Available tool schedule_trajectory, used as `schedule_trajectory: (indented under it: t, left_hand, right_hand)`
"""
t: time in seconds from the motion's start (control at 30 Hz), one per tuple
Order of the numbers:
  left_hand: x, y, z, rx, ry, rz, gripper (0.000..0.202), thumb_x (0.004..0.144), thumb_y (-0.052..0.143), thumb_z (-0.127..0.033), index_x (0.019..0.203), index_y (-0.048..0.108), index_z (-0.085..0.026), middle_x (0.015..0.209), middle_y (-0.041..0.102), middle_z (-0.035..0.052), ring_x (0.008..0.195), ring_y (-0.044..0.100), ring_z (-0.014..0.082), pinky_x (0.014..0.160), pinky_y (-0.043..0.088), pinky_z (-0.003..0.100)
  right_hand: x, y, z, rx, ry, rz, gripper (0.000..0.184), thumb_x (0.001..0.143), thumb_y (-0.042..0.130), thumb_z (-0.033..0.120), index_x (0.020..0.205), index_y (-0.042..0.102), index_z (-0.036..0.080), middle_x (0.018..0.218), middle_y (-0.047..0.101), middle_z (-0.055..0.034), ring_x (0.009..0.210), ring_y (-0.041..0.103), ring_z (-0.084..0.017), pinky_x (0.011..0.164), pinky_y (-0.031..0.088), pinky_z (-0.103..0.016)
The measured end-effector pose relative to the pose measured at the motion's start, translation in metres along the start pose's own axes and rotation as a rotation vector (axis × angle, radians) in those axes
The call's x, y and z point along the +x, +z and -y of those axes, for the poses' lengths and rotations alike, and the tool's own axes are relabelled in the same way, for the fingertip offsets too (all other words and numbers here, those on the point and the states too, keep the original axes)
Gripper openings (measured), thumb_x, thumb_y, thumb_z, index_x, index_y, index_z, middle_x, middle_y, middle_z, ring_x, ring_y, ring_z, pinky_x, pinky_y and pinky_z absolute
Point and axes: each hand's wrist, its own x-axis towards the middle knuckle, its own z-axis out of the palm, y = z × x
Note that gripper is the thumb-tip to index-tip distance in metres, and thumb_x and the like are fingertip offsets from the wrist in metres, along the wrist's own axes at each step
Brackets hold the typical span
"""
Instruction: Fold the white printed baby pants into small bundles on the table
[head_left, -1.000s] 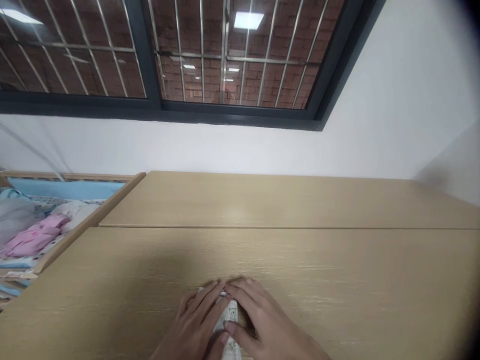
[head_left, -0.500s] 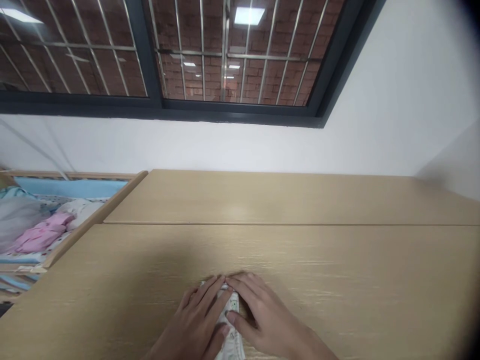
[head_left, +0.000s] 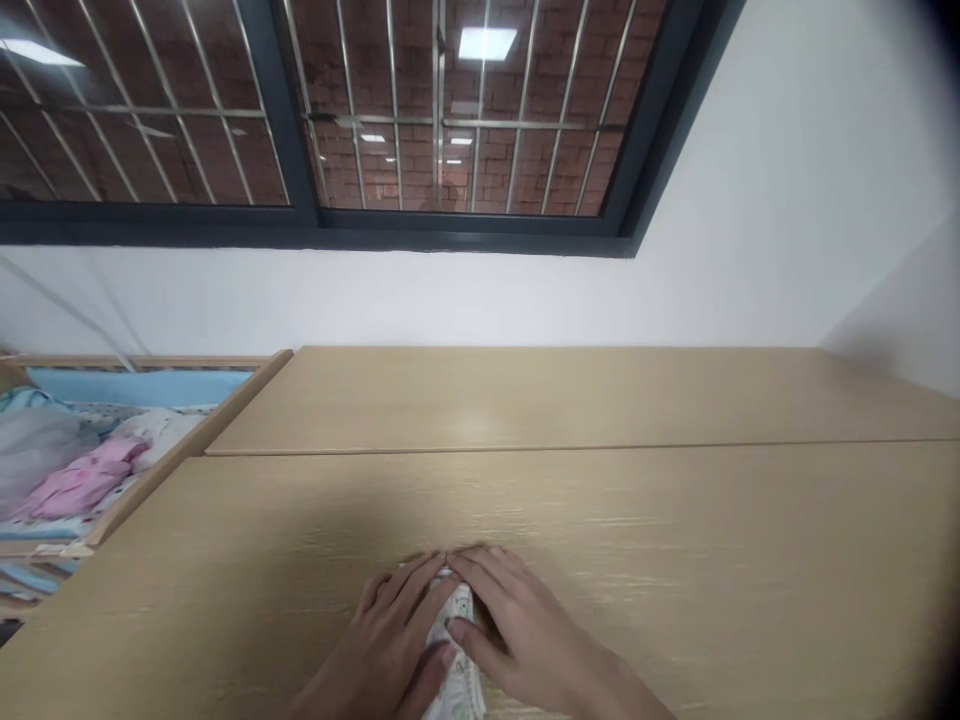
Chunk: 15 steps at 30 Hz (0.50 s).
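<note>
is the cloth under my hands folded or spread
Apparently folded: the cloth makes a narrow strip beneath the left hand and right hand.

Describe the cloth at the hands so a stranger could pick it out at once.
Below the dark-framed window spreads a wide wooden surface. At the bottom middle of the view, the left hand and right hand partly cover a patterned cloth. Its whitish ground with small printed marks sets it apart from the pink cloth in the railed bed.

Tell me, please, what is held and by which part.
Nothing appears gripped: the left hand lies over the left side of the white cloth, the right hand at its right edge.
</note>
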Motion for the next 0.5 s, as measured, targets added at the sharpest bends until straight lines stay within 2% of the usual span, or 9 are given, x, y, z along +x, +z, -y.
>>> schedule_trajectory:
  t: [0.17,0.5]
  left_hand:
    - [0.0011,-0.0013,-0.0009,-0.049,-0.014,0.001,0.057,0.096,0.051,-0.026,0.152,0.039,-0.022,0.143,0.058,0.0089,0.131,0.055,0.0206,0.106,0.048,0.033]
    - [0.0014,0.0002,-0.0009,-0.065,-0.027,0.038,0.051,0.096,0.051,-0.024,0.146,0.045,-0.019,0.145,0.057,0.0099,0.132,0.053,0.0203,0.108,0.047,0.035]
  right_hand:
    - [0.0006,0.0001,-0.0005,-0.013,0.009,0.004,0.052,0.098,0.054,0.037,0.145,0.05,0.014,0.14,0.06,-0.0128,0.13,0.052,-0.029,0.117,0.037,-0.047]
    - [0.0016,-0.001,0.0006,-0.008,-0.009,-0.006,0.049,0.098,0.054,0.035,0.143,0.051,0.015,0.136,0.061,-0.0127,0.127,0.053,-0.027,0.115,0.039,-0.046]
